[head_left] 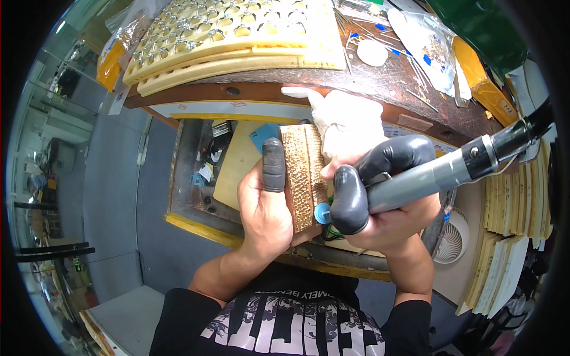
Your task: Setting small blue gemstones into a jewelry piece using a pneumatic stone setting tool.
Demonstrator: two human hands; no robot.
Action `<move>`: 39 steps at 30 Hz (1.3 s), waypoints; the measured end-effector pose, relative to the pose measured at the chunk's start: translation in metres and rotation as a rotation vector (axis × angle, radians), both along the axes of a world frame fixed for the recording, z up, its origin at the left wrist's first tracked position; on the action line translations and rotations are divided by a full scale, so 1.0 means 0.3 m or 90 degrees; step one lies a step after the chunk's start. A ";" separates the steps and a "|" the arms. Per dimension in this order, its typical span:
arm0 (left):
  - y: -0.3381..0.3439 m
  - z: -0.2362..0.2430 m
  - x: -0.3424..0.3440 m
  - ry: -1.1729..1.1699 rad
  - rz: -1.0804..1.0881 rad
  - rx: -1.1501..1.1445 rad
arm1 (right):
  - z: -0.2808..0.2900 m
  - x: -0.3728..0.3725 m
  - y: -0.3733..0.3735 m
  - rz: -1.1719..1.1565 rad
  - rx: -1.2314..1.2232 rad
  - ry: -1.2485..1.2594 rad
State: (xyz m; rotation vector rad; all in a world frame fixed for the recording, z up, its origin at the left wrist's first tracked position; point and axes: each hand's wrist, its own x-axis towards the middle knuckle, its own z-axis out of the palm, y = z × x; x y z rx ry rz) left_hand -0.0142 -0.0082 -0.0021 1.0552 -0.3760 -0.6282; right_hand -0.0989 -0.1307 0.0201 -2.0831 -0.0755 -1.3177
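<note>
My left hand (261,204) is closed round a block with gold-coloured, textured strips (298,178) on its face. A black finger cot covers its thumb, which presses along the block's left side. In my right hand (392,222) is a grey rotary handpiece (427,178), gripped between thumb and fingers in black finger cots. A small blue disc (322,213) at its tip lies at the block's lower right edge; whether it touches cannot be made out. Beyond the block, a white glove-like wrap (350,121) sits at the bench edge, close to my right fingers.
Pale yellow trays of rings (237,56) are stacked on the wooden bench (380,89). Thin metal tools and a white round piece (372,53) lie to their right. Below is an open drawer (193,222). A fan (452,237) and stacked boards (504,261) stand right.
</note>
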 end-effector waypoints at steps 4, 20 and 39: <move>0.006 -0.005 0.007 0.005 -0.027 0.003 | 0.005 -0.002 0.003 -0.017 0.017 0.012; 0.004 0.005 0.001 0.010 -0.007 0.007 | -0.003 -0.020 0.007 0.001 0.034 0.023; -0.002 0.008 -0.005 0.017 -0.001 -0.001 | 0.009 -0.013 0.011 -0.002 0.018 0.022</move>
